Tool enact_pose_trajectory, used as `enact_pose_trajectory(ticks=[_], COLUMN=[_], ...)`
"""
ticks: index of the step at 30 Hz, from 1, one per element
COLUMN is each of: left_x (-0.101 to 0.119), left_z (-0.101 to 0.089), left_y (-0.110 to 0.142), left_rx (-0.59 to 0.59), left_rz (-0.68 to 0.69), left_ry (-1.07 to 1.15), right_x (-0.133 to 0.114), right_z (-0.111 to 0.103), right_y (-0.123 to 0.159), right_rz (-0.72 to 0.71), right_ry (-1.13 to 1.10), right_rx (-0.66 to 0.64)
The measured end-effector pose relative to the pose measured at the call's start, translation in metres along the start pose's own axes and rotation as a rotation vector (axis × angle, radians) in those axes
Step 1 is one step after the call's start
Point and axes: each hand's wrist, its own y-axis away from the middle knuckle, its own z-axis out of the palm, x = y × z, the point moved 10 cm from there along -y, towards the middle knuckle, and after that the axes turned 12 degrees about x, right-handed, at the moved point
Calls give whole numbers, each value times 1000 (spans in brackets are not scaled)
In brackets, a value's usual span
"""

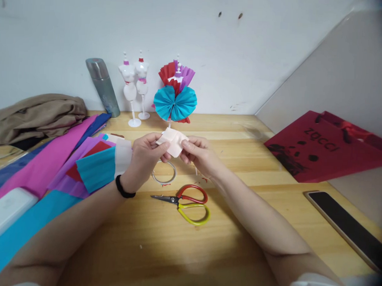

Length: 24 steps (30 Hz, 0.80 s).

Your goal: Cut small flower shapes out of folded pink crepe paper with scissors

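Note:
Between both hands, above the table, is a small piece of pale pink paper (pixel 176 143) with a crease near its upper left. My left hand (pixel 144 155) pinches its left side, thumb on top. The right edge is gripped by my right hand (pixel 201 154), also with the thumb on top. Below the hands lies a roll of tape (pixel 164 172), seen as a thin ring. Closer to me, scissors (pixel 183 204) with one red and one yellow handle rest on the wood, blades pointing left. Behind the paper stands a mini mannequin dressed in pleated paper (pixel 175 102) of blue, red and purple.
Two bare white mini mannequins (pixel 130 87) and a grey-green bottle (pixel 103 88) stand by the wall. Coloured paper sheets (pixel 96 168), a white box (pixel 9 213) and brown cloth (pixel 40 115) lie left. A red gift bag (pixel 330 147) and a phone (pixel 345 225) are right.

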Motion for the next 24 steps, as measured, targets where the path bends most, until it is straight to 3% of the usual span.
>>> enact_pose_trajectory(ticks=[11, 24], left_x=[2, -3], left_z=[0, 8], left_y=[0, 4], left_rx=[12, -49], left_rz=[1, -18], left_ry=[-7, -46], right_x=[4, -17], right_z=[0, -3], right_y=[-2, 3], right_rz=[111, -62], right_ry=[-63, 99], right_rx=[12, 89])
